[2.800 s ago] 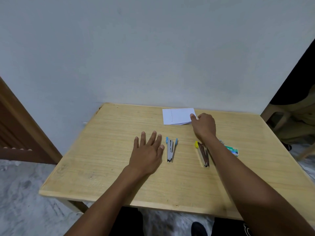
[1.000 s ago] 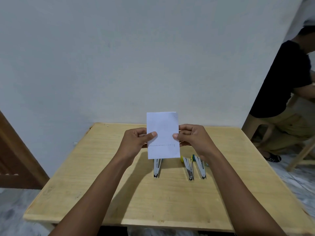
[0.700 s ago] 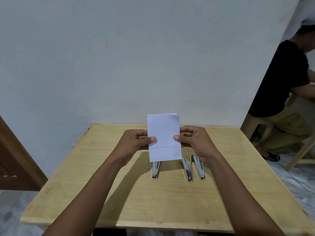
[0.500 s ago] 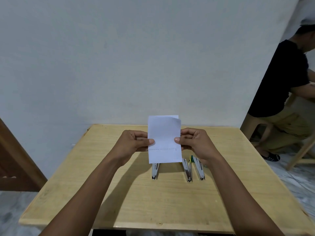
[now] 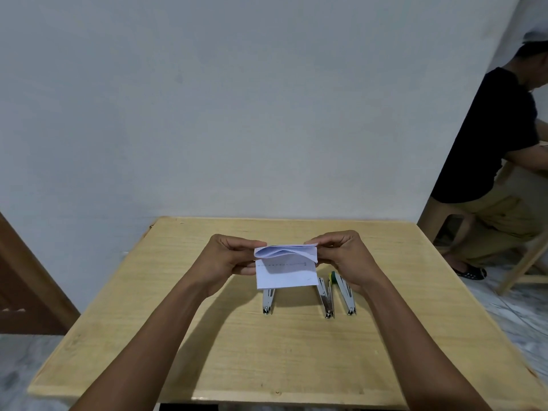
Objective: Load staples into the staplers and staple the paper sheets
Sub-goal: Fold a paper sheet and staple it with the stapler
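Note:
I hold a small stack of white paper sheets [image 5: 285, 271] above the wooden table [image 5: 267, 351]. A row of staples runs across the stack, and its upper part is folded over toward me. My left hand [image 5: 228, 259] pinches the left edge and my right hand [image 5: 341, 256] pinches the right edge. Three metal staplers lie on the table below: one [image 5: 267, 301] under the paper, a second [image 5: 325, 301] to the right, and a third [image 5: 345, 296] with a green and yellow end beside my right wrist.
A grey wall stands behind the table. A person in a black shirt [image 5: 498, 149] sits on a stool at the right. A brown wooden door [image 5: 26, 286] is at the left. The floor is marbled grey.
Earlier my right hand touched the paper lying on the table. Then both hands held it upright. Now its top half has been bent down toward me.

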